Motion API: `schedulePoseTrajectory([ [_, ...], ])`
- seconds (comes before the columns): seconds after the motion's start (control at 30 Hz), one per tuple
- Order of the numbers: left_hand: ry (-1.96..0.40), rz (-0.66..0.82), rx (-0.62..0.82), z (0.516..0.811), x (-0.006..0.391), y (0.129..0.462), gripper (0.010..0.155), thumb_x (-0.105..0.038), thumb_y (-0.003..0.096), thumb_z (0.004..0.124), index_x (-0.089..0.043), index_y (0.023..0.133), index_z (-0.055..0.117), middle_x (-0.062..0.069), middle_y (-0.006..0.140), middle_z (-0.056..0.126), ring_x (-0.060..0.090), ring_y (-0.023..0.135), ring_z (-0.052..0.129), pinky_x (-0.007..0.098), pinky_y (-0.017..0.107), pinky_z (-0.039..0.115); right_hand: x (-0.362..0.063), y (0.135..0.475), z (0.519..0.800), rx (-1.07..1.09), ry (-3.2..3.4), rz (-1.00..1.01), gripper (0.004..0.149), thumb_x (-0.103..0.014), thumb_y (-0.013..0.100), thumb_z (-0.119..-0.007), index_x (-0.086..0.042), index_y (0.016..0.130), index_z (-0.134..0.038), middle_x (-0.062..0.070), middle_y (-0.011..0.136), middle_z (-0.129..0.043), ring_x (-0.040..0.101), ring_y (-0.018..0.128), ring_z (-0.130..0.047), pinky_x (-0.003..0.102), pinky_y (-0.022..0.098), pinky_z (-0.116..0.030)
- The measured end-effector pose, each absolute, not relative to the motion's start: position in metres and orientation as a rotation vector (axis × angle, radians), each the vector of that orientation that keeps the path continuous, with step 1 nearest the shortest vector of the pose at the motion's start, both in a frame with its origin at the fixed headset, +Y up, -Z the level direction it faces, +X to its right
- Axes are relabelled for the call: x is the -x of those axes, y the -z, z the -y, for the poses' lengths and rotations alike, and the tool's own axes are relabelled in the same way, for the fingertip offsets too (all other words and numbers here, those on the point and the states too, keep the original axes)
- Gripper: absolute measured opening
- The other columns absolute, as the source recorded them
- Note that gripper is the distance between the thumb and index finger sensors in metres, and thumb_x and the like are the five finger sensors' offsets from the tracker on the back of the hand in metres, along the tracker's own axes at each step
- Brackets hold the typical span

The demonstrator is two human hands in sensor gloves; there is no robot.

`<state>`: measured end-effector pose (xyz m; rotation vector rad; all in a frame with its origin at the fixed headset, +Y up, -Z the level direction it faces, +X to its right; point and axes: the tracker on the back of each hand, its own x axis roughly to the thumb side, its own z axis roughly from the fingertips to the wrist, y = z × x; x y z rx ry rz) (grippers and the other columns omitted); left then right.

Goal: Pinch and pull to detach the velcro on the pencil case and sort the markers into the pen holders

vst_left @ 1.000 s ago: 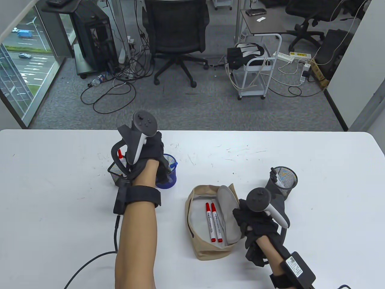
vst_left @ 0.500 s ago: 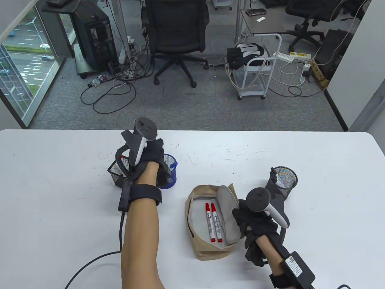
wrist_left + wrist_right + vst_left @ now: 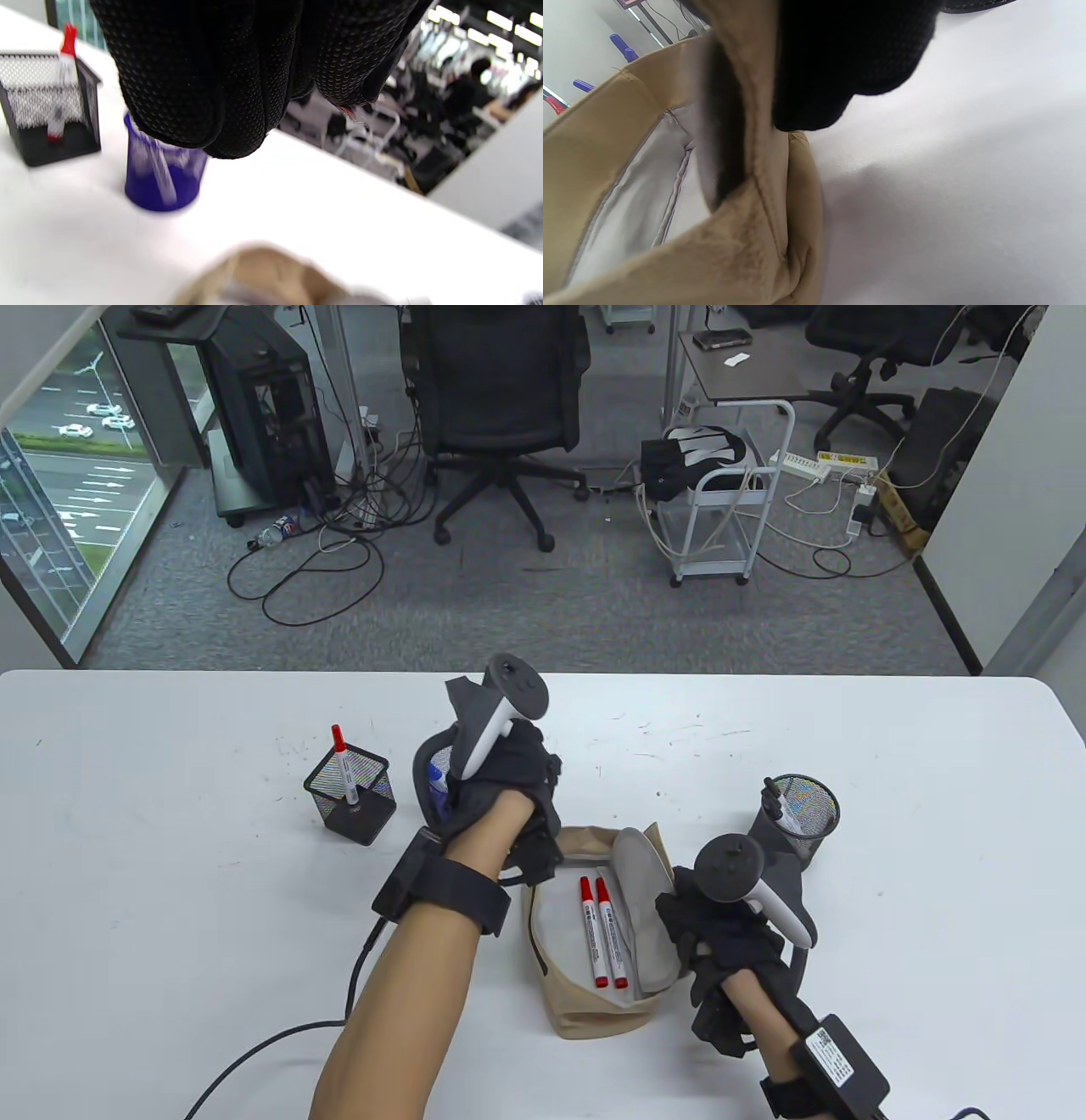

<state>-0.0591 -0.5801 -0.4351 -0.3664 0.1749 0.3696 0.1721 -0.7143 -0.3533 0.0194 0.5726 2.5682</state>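
Pencil case (image 3: 585, 984) is held open by the right hand (image 3: 721, 942), its flap (image 3: 645, 916) pinched at the hand's left. Two red markers (image 3: 602, 931) lie inside, just below the left hand (image 3: 509, 780) (fingers hanging loosely, nothing held), with the blue holder (image 3: 161, 178) behind it.

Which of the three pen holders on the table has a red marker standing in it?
The square black mesh holder at far left: a red-capped marker stands in it. The blue round holder and the black round mesh holder show none.
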Motion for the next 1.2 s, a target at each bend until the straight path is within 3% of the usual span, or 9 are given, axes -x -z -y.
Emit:
schedulePoseTrajectory([
  [0.27,-0.29,-0.16,0.609,0.653,0.013,0.422,0.057,-0.042,0.0456,0.092,-0.011,0.094,0.088,0.014,0.082,0.106,0.028,0.06,0.114,0.034,0.035,0.102,-0.172,0.353,0.715,-0.02,-2.569,-0.571,0.058,-0.032,0.054,-0.077,0.002,0.1,-0.065,0.016,0.078,-0.098,0.022,0.031,-0.106,0.032,0.022,-0.087],
  [0.43,-0.222,-0.211,0.757,0.7,0.004,0.425,0.067,-0.048,0.0492,0.083,-0.007,0.101,0.08,0.019,0.09,0.1,0.034,0.068,0.109,0.039,0.04,0.099,-0.174,0.354,0.715,-0.021,-2.559,-0.581,0.058,-0.032,0.054,-0.077,0.002,0.1,-0.065,0.016,0.078,-0.098,0.022,0.032,-0.106,0.032,0.022,-0.087],
  [0.6,-0.186,-0.271,0.809,0.734,-0.01,0.435,0.075,-0.05,0.0472,0.086,-0.007,0.108,0.072,0.018,0.097,0.095,0.036,0.077,0.103,0.043,0.045,0.097,-0.174,0.354,0.716,-0.023,-2.548,-0.588,0.058,-0.033,0.054,-0.076,0.001,0.1,-0.065,0.016,0.078,-0.097,0.022,0.032,-0.106,0.032,0.022,-0.087],
  [0.7,-0.073,-0.294,0.76,0.742,-0.019,0.442,0.08,-0.049,0.0426,0.092,-0.009,0.108,0.072,0.016,0.091,0.099,0.034,0.071,0.107,0.041,0.044,0.098,-0.174,0.354,0.716,-0.021,-2.544,-0.589,0.058,-0.033,0.054,-0.076,0.002,0.1,-0.065,0.016,0.078,-0.097,0.022,0.032,-0.106,0.033,0.022,-0.087],
  [0.8,0.049,-0.301,0.703,0.747,-0.027,0.445,0.073,-0.047,0.0405,0.096,-0.012,0.103,0.078,0.011,0.082,0.104,0.028,0.062,0.111,0.038,0.041,0.099,-0.175,0.354,0.716,-0.02,-2.538,-0.594,0.058,-0.032,0.054,-0.076,0.002,0.1,-0.065,0.016,0.078,-0.098,0.022,0.032,-0.106,0.033,0.022,-0.087],
  [1.2,-0.037,-0.285,0.678,0.747,-0.019,0.441,0.071,-0.046,0.041,0.096,-0.011,0.101,0.079,0.005,0.073,0.108,0.021,0.051,0.113,0.034,0.035,0.1,-0.175,0.354,0.715,-0.016,-2.548,-0.591,0.058,-0.032,0.054,-0.076,0.001,0.1,-0.065,0.016,0.078,-0.098,0.022,0.032,-0.106,0.033,0.022,-0.087],
])
